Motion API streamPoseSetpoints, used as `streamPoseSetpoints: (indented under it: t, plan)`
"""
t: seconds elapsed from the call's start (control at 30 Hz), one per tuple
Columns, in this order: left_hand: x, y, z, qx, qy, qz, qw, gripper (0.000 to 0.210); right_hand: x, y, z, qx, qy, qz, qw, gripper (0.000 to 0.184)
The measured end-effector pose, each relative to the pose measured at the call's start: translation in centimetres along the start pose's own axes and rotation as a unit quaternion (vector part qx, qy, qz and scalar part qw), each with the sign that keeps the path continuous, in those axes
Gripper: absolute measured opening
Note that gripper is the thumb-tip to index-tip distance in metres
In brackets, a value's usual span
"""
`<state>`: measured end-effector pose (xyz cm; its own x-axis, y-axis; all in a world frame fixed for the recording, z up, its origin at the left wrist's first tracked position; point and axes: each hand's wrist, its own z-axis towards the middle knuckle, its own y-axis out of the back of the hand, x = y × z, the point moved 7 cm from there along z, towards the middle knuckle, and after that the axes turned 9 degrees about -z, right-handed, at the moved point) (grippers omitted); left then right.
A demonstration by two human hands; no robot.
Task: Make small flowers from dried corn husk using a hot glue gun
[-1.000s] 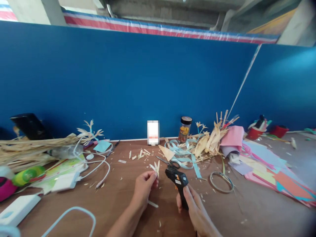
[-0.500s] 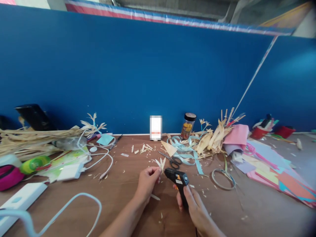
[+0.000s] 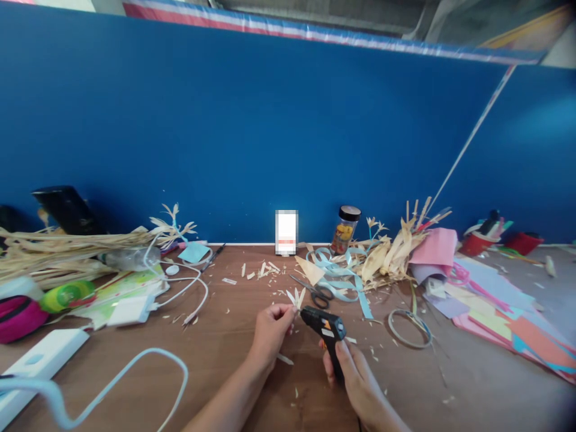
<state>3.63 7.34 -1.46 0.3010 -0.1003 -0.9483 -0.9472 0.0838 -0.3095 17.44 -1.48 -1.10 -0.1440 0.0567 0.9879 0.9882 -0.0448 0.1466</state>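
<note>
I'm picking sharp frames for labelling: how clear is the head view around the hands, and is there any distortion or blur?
Head view: even daylight, no glare; the left hand, straw flower and glue gun in the right hand are fairly sharp. Wide-lens bending curves the blue wall; the lower right corner is dark and soft.

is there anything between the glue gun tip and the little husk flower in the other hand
Nothing visible. The glue gun in the right hand points its nozzle straight at the husk flower pinched by the left hand. The scissors lie behind them, off the line.
</note>
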Motion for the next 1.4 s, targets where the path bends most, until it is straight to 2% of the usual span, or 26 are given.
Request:
streamPoseSetpoints:
  t: [0.37,1.1,1.4]
  plan:
    - [-0.05,0.1,-0.07,-0.007,-0.002,-0.005,1.0,0.024,0.16,-0.17,-0.02,0.019,0.006,-0.021,1.0,0.036]
    - [-0.06,0.11,-0.03,-0.007,-0.011,-0.005,1.0,0.024,-0.39,-0.18,0.08,0.009,0.0,0.003,1.0,0.035]
    - [0.17,0.24,0.07,-0.009,-0.01,-0.008,1.0,0.026,-0.19,-0.25,-0.02,0.007,0.002,-0.02,1.0,0.035]
